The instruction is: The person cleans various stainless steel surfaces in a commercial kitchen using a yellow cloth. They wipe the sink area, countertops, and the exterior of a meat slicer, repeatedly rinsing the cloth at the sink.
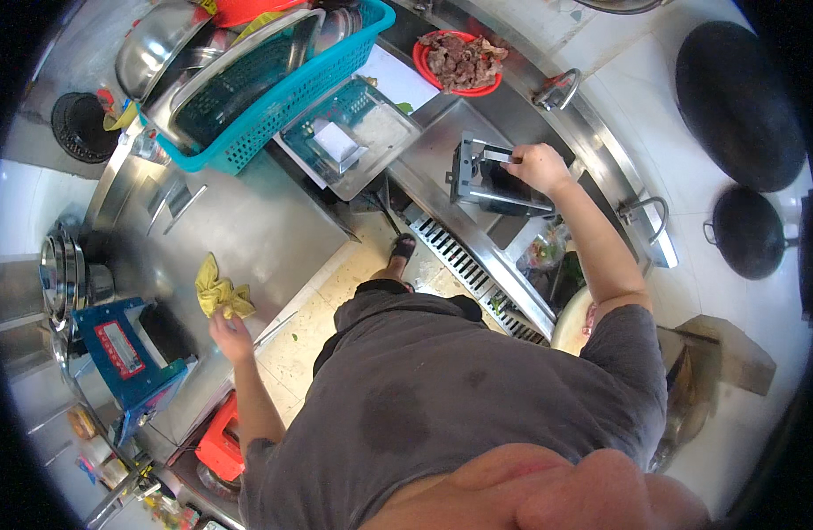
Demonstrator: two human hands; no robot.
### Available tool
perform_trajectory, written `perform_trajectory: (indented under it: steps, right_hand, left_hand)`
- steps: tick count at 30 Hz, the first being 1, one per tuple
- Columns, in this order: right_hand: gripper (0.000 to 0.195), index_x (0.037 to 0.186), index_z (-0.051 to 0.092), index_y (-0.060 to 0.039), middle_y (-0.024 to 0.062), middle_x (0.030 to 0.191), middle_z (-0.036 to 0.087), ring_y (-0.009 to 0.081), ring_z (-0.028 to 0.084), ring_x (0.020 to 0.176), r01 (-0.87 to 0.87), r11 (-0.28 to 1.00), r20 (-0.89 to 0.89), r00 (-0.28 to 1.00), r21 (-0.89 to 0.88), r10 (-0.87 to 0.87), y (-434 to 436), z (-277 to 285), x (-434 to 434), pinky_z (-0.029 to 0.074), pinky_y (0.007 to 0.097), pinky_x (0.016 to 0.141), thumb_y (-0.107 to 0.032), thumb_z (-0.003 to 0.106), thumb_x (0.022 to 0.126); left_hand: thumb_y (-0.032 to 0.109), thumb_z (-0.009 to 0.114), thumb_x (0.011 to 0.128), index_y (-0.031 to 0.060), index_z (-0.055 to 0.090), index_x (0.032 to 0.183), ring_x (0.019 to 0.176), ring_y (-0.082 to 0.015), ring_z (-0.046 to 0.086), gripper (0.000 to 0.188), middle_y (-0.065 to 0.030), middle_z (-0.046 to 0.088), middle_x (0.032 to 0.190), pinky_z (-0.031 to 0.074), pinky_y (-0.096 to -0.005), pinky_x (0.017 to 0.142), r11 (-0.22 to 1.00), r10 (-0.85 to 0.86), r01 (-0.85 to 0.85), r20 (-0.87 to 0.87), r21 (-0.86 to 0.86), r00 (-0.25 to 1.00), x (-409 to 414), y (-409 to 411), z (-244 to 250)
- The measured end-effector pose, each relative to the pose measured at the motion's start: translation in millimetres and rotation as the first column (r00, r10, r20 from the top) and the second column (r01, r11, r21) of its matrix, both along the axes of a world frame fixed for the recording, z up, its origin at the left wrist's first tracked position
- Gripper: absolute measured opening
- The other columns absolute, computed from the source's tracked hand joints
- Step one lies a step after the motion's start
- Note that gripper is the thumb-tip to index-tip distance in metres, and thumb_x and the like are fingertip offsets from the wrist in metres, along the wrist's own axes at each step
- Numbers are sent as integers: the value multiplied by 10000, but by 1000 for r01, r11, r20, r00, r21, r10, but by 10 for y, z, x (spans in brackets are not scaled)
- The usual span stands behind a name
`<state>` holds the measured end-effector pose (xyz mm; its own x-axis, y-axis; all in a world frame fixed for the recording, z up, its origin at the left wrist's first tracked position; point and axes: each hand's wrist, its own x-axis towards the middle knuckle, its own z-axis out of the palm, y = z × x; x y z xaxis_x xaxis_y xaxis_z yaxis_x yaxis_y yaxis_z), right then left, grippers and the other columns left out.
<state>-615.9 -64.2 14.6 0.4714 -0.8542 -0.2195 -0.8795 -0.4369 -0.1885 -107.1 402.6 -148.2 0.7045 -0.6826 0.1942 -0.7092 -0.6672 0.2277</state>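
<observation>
My right hand [542, 169] grips the flat metal handle of a grey metal frame assembly [464, 169]. The assembly has rods and a dark inner part, and it is over the stainless-steel sink counter [439, 142]. On the other side, the fingertips of my left hand [233, 338] meet the lower edge of a crumpled yellow cloth [219, 288]. That cloth is above or on a stainless-steel worktable [280, 232]. Whether those fingers pinch it or only touch it is not clear.
A teal plastic basket [274, 126] holds metal trays and bowls. Beside it lies a steel tray [346, 136]. Meat fills a red basket [459, 63] near a faucet [558, 93]. A blue machine [125, 358] stands at left. Floor drain grating [456, 255] runs below the sink.
</observation>
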Motion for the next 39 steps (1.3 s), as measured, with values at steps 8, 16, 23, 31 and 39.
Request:
perform_trajectory:
  steps: [8,16,23,31,39]
  right_hand:
    - [364,901,657,-18,208,866,661,374,634,854,96,955,96,987,282,-128,-923,-1268,-236,491,431,758,-377,647,839]
    - [340,909,669,-21,203,824,661,363,643,809,326,830,134,896,452,-424,-1465,-2858,-583,487,416,731,-350,649,828]
    - [330,843,648,2,191,720,632,348,629,725,391,819,201,840,420,-504,-1691,-3443,-797,473,425,666,-326,621,848]
    - [366,1072,636,-29,194,1045,644,354,612,970,325,878,402,795,351,-455,-1632,-3143,-1007,467,413,849,-304,657,831]
    - [569,1284,418,-5,235,1235,514,391,538,1115,506,848,378,824,-154,-423,-2569,-2443,-1586,456,429,946,-190,618,785]
  left_hand:
    - [606,235,954,335,232,1492,1428,-306,173,602,35,111,1587,168,-578,1100,634,680,-617,43,465,732,644,-913,-729]
    - [451,374,972,143,305,1471,1417,-365,191,590,-130,185,1560,164,-547,1123,889,294,-293,51,351,954,-58,-1613,-966]
    - [217,406,954,2,384,1397,1381,-414,255,492,-193,287,1507,164,-531,1135,959,-161,183,-115,215,980,-1573,-2371,-690]
    - [195,386,989,-12,589,1118,1105,-250,564,317,-167,611,1157,401,-335,977,991,60,54,-777,121,626,-2099,-2561,99]
    - [214,596,902,13,508,1181,982,-173,575,355,-77,591,1076,450,-317,907,999,30,36,-987,24,-159,-2985,-4556,-272]
